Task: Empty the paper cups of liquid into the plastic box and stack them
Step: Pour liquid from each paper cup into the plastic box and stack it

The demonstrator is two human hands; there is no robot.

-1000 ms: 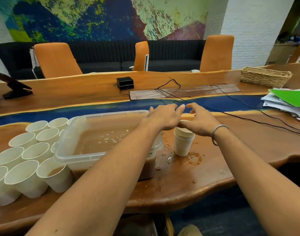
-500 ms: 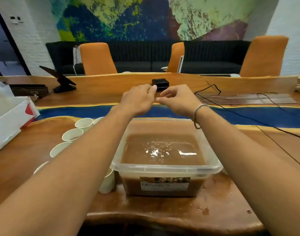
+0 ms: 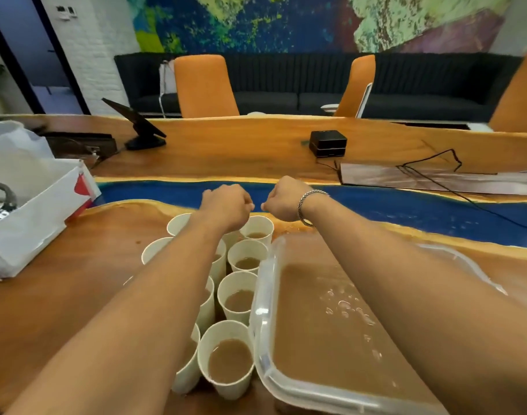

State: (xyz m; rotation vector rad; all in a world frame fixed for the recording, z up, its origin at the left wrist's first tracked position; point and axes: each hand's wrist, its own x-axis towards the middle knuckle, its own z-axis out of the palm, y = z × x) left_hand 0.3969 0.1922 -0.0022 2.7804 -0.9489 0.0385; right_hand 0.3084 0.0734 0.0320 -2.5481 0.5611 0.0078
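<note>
Several white paper cups holding brown liquid stand in rows left of the clear plastic box [image 3: 263, 313], which is nearly full of brown liquid. The nearest cup [image 3: 229, 363] touches the box's front left corner. The farthest full cup [image 3: 257, 232] sits just below my two hands. My left hand [image 3: 226, 205] hovers over the far end of the cup rows, fingers curled down with nothing visible in them. My right hand [image 3: 283, 202], a bracelet on its wrist, is close beside it, fingers curled the same way. My left forearm hides part of the left cup rows.
A white bag [image 3: 31, 211] lies at the table's left. Farther back are a black tablet stand [image 3: 136, 121], a small black box [image 3: 328, 142] and cables [image 3: 429, 172] over a grey mat. Orange chairs stand behind the table.
Both hands left the stacked cups right of the box, passed over the box, and now hover above the full cups on its left. The view swung left with them.
</note>
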